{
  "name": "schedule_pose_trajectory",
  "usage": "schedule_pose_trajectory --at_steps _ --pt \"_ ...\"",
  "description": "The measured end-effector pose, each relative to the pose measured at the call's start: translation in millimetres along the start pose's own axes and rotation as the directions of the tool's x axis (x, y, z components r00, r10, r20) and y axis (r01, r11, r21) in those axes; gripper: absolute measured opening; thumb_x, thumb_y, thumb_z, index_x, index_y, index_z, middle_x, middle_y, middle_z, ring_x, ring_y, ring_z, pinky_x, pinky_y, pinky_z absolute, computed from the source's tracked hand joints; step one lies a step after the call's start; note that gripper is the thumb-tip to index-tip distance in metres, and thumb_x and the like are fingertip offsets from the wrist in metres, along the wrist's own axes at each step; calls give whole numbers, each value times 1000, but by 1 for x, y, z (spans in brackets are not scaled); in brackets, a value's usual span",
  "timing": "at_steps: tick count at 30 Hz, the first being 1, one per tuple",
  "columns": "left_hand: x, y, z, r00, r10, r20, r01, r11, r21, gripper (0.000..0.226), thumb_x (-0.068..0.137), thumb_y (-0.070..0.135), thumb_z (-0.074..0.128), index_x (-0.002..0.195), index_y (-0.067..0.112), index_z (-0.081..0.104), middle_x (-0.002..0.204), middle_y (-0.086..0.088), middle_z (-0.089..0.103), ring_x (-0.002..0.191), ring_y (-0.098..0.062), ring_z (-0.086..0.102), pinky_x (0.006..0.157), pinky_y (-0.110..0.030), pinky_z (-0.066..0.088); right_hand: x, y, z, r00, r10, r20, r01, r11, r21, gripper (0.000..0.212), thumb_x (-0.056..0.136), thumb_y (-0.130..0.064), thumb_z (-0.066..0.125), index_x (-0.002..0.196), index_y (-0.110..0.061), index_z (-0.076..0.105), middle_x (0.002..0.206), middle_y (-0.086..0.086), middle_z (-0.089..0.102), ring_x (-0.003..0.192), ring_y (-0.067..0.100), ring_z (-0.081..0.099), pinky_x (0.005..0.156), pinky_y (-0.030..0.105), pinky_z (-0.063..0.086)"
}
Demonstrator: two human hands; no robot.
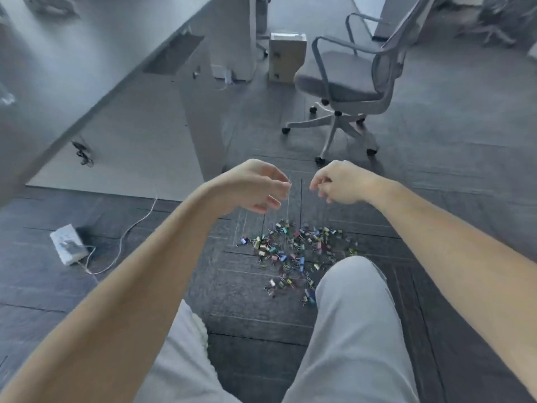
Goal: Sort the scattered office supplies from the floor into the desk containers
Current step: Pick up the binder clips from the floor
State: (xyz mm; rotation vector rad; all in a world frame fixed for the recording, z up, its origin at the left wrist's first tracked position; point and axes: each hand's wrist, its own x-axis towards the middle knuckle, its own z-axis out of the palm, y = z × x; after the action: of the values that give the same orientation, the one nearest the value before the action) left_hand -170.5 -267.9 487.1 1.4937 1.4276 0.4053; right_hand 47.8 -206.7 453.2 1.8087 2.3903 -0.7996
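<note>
A scatter of several small coloured binder clips (293, 251) lies on the dark carpet between my knees and beyond them. My left hand (255, 184) hangs above the far edge of the pile, fingers loosely curled, holding nothing that I can see. My right hand (337, 181) hovers beside it at the same height, fingers loosely curled downward, also with nothing visible in it. Both hands are clear of the clips. No desk container is in view.
A grey swivel chair (348, 88) stands ahead on the right. A desk top (72, 68) slants across the upper left, with its leg panel (232, 36) and a cardboard box (286, 56) behind. A white power strip (68, 244) with cable lies on the floor left. My knees (348, 301) frame the pile.
</note>
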Motion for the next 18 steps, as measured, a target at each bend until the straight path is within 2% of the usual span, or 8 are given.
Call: schedule_pose_trajectory --at_steps 2,5,9,11,13,18 --pt "22 11 -10 1000 13 1 -13 998 -64 15 97 30 62 107 20 68 98 2 75 92 -13 73 89 -38 58 20 18 -21 999 39 -10 -39 997 61 31 99 -11 42 98 -24 70 91 -2 72 72 10 70 61 23 51" --pt "54 33 -23 1000 4 -9 -4 999 -39 16 97 31 61 107 21 68 97 3 75 92 -14 72 88 -35 59 53 44 -49 990 138 1 -137 983 125 28 99 -10 44 96 -21 69 94 2 73 73 14 70 60 25 50" --pt "72 67 -36 1000 -12 11 11 991 137 20 95 35 60 111 27 70 98 6 74 90 -10 71 78 -26 57 70 54 -72 979 200 34 -202 971 127 26 99 -14 45 94 -21 69 94 1 73 73 12 69 60 23 48" --pt "72 86 -35 999 -14 35 5 970 243 26 94 40 59 117 29 67 103 5 72 92 -10 69 84 -29 56 65 47 -82 981 191 46 -196 968 156 26 101 -14 43 98 -18 68 94 0 71 71 8 67 55 16 45" --pt "68 101 -27 999 -8 46 -5 961 276 31 95 43 58 121 28 65 107 4 71 95 -12 68 90 -32 54 56 40 -85 982 187 41 -191 959 208 25 103 -14 42 100 -18 67 92 -1 69 69 4 63 49 12 43" --pt "60 76 37 999 29 40 -42 928 370 30 96 41 57 122 29 64 111 6 68 99 -14 65 94 -36 53 13 54 -27 986 165 12 -163 959 233 22 101 -21 45 99 -25 66 92 -4 71 72 7 68 61 24 47"
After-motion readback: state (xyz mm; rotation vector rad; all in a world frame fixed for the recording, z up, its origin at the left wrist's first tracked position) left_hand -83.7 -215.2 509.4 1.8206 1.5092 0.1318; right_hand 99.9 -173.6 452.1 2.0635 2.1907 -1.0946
